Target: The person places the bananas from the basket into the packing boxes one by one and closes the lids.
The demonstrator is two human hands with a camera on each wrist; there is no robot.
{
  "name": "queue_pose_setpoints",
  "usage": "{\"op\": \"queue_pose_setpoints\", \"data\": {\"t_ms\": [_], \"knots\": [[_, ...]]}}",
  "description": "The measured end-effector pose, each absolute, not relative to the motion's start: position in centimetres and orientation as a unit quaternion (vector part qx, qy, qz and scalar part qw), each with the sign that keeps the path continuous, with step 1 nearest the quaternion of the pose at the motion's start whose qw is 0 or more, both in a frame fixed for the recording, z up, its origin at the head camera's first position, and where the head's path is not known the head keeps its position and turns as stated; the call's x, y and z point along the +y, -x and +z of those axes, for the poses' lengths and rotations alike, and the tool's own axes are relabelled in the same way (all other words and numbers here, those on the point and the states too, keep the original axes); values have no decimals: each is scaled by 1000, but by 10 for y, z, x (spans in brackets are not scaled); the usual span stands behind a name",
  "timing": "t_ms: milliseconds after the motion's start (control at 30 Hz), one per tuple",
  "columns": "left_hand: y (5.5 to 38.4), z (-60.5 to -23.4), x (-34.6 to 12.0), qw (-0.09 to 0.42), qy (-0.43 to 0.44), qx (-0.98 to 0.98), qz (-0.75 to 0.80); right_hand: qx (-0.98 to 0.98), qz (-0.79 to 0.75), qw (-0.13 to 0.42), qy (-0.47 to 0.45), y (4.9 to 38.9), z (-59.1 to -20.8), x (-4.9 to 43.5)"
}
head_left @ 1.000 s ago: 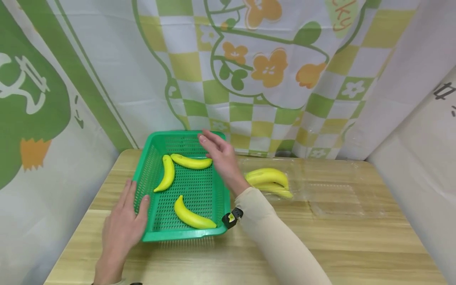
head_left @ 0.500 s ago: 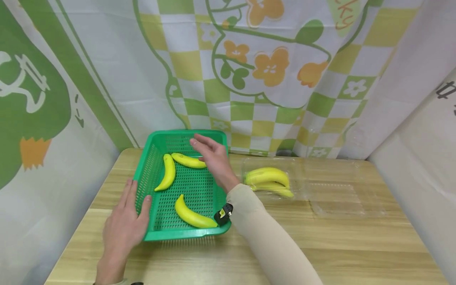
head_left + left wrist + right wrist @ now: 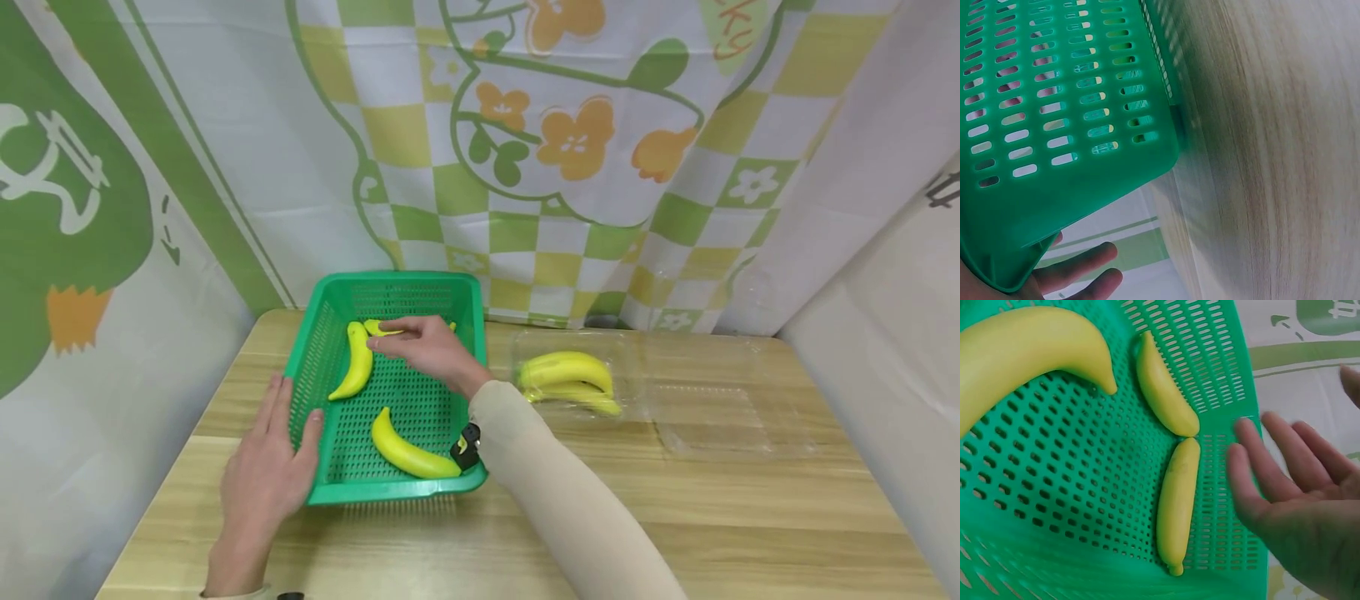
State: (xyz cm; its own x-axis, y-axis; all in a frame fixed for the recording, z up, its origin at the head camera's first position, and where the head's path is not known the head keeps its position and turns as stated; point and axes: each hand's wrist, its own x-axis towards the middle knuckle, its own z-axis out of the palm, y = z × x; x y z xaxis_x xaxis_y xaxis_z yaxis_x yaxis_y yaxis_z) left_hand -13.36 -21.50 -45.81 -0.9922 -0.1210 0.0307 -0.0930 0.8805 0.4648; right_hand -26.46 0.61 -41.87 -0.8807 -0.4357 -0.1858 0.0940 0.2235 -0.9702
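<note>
A green plastic basket (image 3: 375, 493) stands on the table with three yellow bananas in it. One banana (image 3: 356, 360) lies along the left side, another (image 3: 411, 454) near the front. The third banana (image 3: 1179, 506) lies by the far wall, partly covered by my right hand in the head view. My left hand (image 3: 266, 471) rests against the basket's left rim, fingers fairly straight. My right hand (image 3: 431, 348) reaches over the basket from the right, fingers extended and nothing in them; the right wrist view shows it above the bananas, apart from them.
Right of the basket, a clear plastic clamshell box (image 3: 633, 400) lies with its lid folded out to the right. Yellow bananas (image 3: 568, 372) lie in its left half. A patterned curtain (image 3: 555, 258) hangs behind the wooden table (image 3: 675, 533).
My right hand has moved left and slightly down from the basket's right rim to over its far middle. My left hand has stayed at the left rim, and the bananas have not moved.
</note>
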Motion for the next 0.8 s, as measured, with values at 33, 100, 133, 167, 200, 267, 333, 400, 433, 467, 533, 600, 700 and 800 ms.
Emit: {"op": "queue_pose_setpoints", "data": {"t_ms": [33, 100, 133, 167, 200, 267, 333, 400, 433, 467, 533, 600, 700, 800], "knots": [[134, -458, -215, 28, -56, -969, -238, 756, -600, 234, 115, 265, -420, 5], [133, -458, -216, 23, -57, -969, -238, 765, -573, 270, 118, 265, -422, 3], [133, -458, -216, 21, -57, -969, -238, 767, -561, 287, 119, 265, -423, 3], [133, -458, -216, 20, -57, -969, -238, 769, -550, 305, 118, 264, -424, 2], [132, -458, -216, 21, -57, -969, -238, 771, -539, 319, 118, 264, -425, 2], [132, -458, -216, 24, -56, -969, -240, 775, -517, 344, 113, 263, -428, 2], [132, -458, -215, 30, -55, -968, -241, 780, -499, 362, 108, 262, -429, 2], [132, -458, -215, 36, -55, -968, -243, 781, -487, 379, 101, 261, -431, 2], [132, -458, -215, 40, -54, -968, -244, 781, -482, 386, 97, 260, -431, 2], [132, -458, -214, 41, -54, -967, -244, 779, -478, 394, 95, 260, -432, 2], [133, -458, -214, 44, -54, -967, -246, 775, -471, 412, 94, 259, -433, 1], [133, -458, -214, 45, -54, -966, -247, 770, -460, 431, 100, 259, -434, 0], [133, -458, -214, 42, -56, -966, -247, 764, -435, 461, 122, 259, -438, -3], [133, -458, -215, 37, -58, -967, -247, 753, -410, 491, 155, 258, -442, -6]]}}
